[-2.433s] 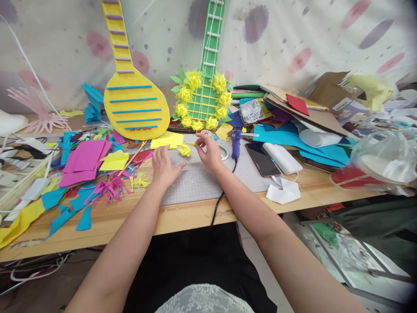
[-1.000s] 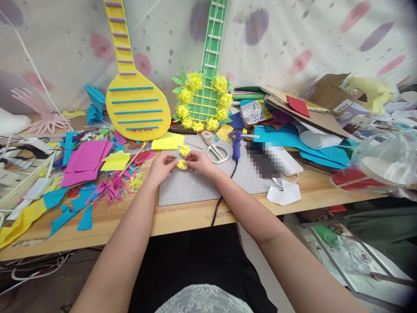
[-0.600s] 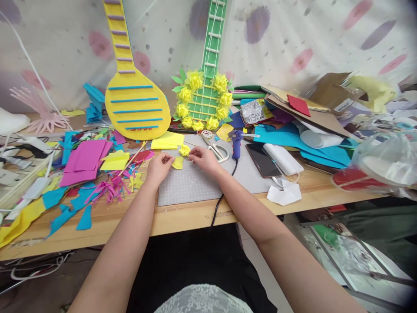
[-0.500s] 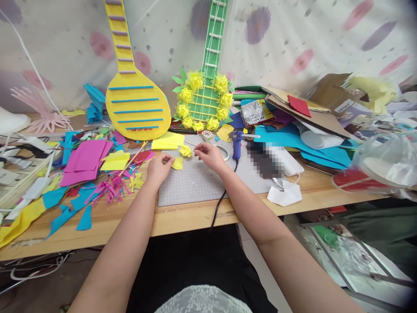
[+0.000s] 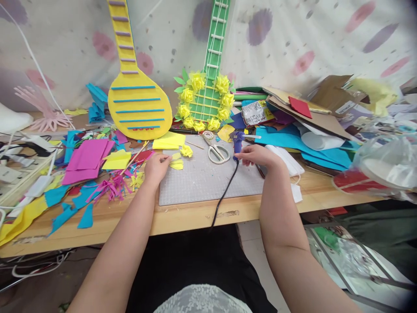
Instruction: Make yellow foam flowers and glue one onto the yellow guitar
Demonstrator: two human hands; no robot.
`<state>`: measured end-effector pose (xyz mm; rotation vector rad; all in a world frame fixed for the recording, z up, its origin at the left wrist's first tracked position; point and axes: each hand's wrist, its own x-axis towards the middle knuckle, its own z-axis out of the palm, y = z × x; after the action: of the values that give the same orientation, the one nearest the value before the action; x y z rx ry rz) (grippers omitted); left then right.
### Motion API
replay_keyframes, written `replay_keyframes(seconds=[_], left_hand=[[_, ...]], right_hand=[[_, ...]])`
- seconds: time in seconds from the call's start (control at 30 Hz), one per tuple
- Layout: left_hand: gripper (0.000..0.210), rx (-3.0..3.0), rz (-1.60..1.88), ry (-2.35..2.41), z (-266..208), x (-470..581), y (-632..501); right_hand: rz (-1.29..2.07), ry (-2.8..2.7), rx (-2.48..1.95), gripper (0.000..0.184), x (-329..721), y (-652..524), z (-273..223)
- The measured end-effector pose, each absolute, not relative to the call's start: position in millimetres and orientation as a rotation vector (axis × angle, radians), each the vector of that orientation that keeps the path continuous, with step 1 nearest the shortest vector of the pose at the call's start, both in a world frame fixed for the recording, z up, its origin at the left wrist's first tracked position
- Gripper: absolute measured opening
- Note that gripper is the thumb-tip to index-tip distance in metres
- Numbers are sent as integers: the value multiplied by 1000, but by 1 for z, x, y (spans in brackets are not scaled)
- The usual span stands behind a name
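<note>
My left hand (image 5: 157, 167) is at the left edge of the grey cutting mat, thumb and fingertips pinched on a small pale-yellow paper piece (image 5: 176, 156). Just below that lies another yellow paper piece (image 5: 176, 164) on the mat. A crumpled yellow paper flower (image 5: 186, 151) rests to their right. My right hand (image 5: 256, 156) reaches the lower handle of a blue hot glue gun (image 5: 238, 143), its fingers loosely bent and apart, fingertips at the handle. White-handled scissors (image 5: 217, 152) lie between my hands, beside a thin wooden stick (image 5: 194, 144).
Behind the cutting mat (image 5: 198, 187) stand a yellow paper instrument (image 5: 140, 102) and a green one (image 5: 211, 65) ringed with yellow flowers. Coloured paper scraps (image 5: 86, 161) cover the left. Cardboard and paper (image 5: 325, 121) pile up on the right, near a red bucket (image 5: 352, 179). The gun's black cord (image 5: 224, 195) crosses the mat.
My right hand has moved right from beside the yellow flower to the glue gun, uncovering the scissors. A pale-yellow piece now shows at my left fingertips, above the other piece.
</note>
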<state>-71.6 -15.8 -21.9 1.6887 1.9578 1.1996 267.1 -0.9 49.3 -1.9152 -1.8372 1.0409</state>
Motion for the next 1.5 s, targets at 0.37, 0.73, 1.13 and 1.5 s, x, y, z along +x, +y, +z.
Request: replay_keyframes(seconds=[0.37,0.73,1.13,1.5], left_hand=[[14,985,1511,1546,-15,-63,-14],[34,705,1582,1367,-3,-56,-14],[30,745,1628,1322,-8,-59,-12],[23,708,1658,1216,-4,-45,-9]], right_hand=[[465,-1643,-2039,34,257,39,9],[723,-999,-1624,26,240,43,-9],[681,-958,-1609,20,255,39,3],[827,-1007,-1592,15,250,36,9]])
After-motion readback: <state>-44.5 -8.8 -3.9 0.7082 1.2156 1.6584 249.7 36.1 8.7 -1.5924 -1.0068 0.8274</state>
